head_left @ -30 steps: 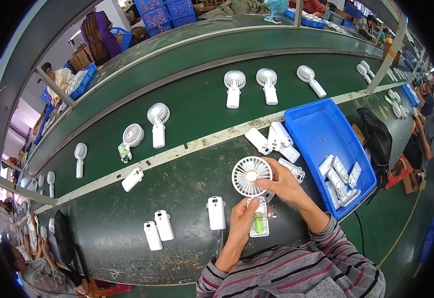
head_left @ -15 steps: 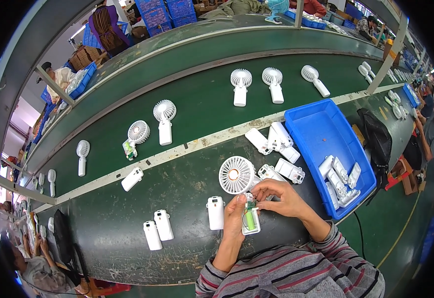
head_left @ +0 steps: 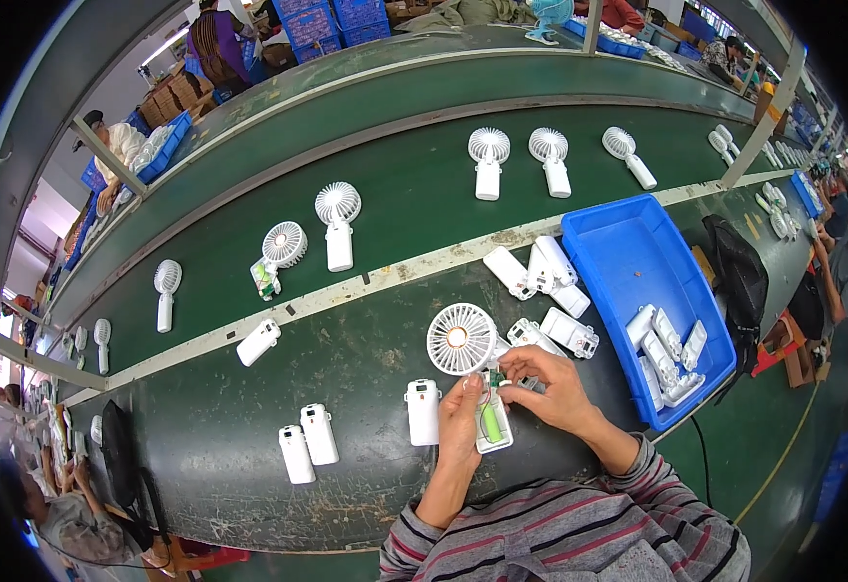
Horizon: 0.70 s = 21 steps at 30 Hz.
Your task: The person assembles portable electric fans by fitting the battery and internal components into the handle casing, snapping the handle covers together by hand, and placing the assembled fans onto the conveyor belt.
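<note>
Far-left seat: co-worker in grey (head_left: 80,529), beside a black bag (head_left: 121,461).
Green conveyor belt (head_left: 409,165): curving past beyond the pale rail (head_left: 424,262), carrying spaced-out white handheld fans, one opened fan (head_left: 285,244) among them, with green showing in its handle.
Loose shell by the rail: white handle shell (head_left: 258,341), lying slantwise on the dark, worn bench (head_left: 366,339).
Shell pair: two white handle shells (head_left: 307,443), side by side, well apart from both hands.
Single shell: white handle shell (head_left: 423,412), lying lengthwise away from the body, just beside the left hand.
Left hand (head_left: 458,419): grasping the handle's left wall, with thumb over its upper edge.
Fan in hand: white handheld fan (head_left: 462,338), between the hands and in front of the chest; round head beyond the fingertips, opened handle (head_left: 495,441) toward the body, baring a green cylindrical cell (head_left: 491,424).
Long axis: running away from the body, leaning slightly left at the head; left hand nearer along the handle's length, right hand only at the neck end.
Right hand (head_left: 555,390): bent in from the right, with thumb and fingers gathered at the handle's upper right; pinching or merely touching, cannot tell.
Shell heap: white shells (head_left: 540,267), beyond the right hand, near the blue tray (head_left: 627,242) holding more.
Far right: black backpack (head_left: 737,272), against the tray's outer side.
</note>
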### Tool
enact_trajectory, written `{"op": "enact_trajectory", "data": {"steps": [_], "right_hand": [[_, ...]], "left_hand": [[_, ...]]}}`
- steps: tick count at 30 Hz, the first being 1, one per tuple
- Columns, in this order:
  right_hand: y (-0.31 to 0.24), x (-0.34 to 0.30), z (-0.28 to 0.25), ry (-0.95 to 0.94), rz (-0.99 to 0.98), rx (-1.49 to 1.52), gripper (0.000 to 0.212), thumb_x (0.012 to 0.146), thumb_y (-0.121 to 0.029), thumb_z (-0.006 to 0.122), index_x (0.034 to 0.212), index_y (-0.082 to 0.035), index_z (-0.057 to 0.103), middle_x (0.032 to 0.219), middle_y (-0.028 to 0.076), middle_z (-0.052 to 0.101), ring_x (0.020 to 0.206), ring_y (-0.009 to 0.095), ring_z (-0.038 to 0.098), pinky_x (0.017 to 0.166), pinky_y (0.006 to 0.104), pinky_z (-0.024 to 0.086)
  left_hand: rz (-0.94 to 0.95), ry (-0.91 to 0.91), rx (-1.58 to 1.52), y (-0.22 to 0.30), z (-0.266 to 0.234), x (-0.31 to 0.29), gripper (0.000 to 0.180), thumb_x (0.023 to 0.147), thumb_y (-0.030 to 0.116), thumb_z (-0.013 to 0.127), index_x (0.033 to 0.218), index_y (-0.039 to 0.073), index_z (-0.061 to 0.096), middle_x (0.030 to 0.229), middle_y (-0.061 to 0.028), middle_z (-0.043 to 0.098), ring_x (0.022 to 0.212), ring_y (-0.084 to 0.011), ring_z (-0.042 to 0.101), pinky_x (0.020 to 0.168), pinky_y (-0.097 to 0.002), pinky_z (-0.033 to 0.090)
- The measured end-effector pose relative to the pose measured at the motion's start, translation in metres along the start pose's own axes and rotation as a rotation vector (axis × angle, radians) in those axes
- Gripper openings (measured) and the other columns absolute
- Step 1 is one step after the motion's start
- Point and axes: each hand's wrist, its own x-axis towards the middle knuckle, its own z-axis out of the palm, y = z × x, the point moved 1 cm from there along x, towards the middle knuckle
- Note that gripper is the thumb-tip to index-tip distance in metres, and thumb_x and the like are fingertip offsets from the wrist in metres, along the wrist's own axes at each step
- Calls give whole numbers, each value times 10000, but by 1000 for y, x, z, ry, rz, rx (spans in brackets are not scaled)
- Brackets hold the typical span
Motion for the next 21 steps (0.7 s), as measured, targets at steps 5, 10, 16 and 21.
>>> {"op": "enact_trajectory", "data": {"steps": [5,10,16,21], "right_hand": [[5,-2,1,79,55,0,281,746,1,695,1010,27,603,852,93,650,702,134,659,643,243,530],[2,0,2,152,2,-10,179,741,13,692,907,49,637,843,99,659,689,126,649,619,236,527],[6,-6,-1,122,-22,-70,126,732,9,699,846,44,659,819,104,663,667,133,641,592,243,517],[6,-11,3,114,-236,-213,127,721,-29,721,831,10,670,811,114,662,710,215,651,601,285,516]], "left_hand": [[14,-46,53,-1,1,1,306,967,272,465,1015,-2,593,782,-101,655,659,-133,629,582,-234,509],[17,-60,50,-1,1,0,305,968,267,464,1019,-7,588,798,-107,655,670,-137,632,590,-234,509],[19,-54,60,-7,-1,1,261,968,221,467,1016,-4,591,820,-88,652,698,-120,620,613,-232,501],[157,44,145,-22,-8,7,166,946,61,473,1018,-13,603,838,7,596,691,-34,505,623,-189,420]]}}
